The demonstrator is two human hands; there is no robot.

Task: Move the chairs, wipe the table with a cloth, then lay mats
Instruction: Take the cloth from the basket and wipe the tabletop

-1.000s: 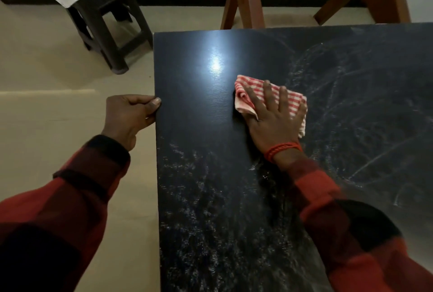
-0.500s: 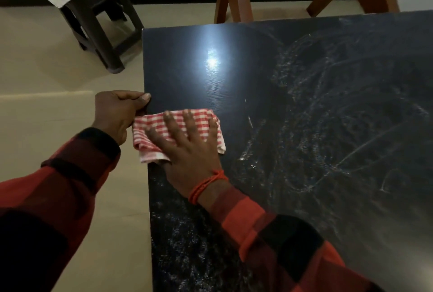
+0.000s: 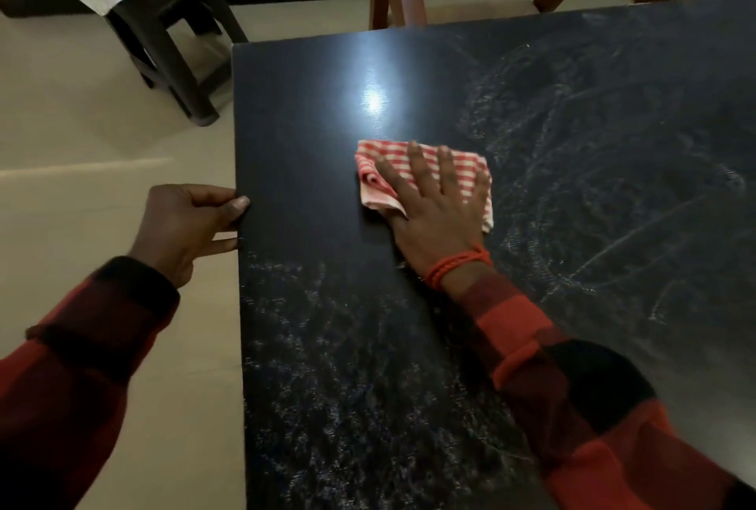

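Two hands are at work, and from the left it starts with the left hand (image 3: pixel 192 225), curled over the tabletop's (image 3: pixel 302 133) left edge, thumb on top, fingers wrapped under the rim, bracing. Move right across a clean, glossy strip and there's the cloth (image 3: pixel 462 170), red-and-white checked, folded, lying flat with its long axis running left to right. The right hand (image 3: pixel 435 209) lies spread on top of it, fingers straight and pointing away from the person, palm pressing down, nothing pinched. The right hand is plainly the one on the job; the left is well apart from the cloth. Further right, pale smears swirl over the dark surface, and more speckle the near end toward the person. By my read, the next stroke goes rightward or back toward the body, where the grime lies. No mats in view yet.
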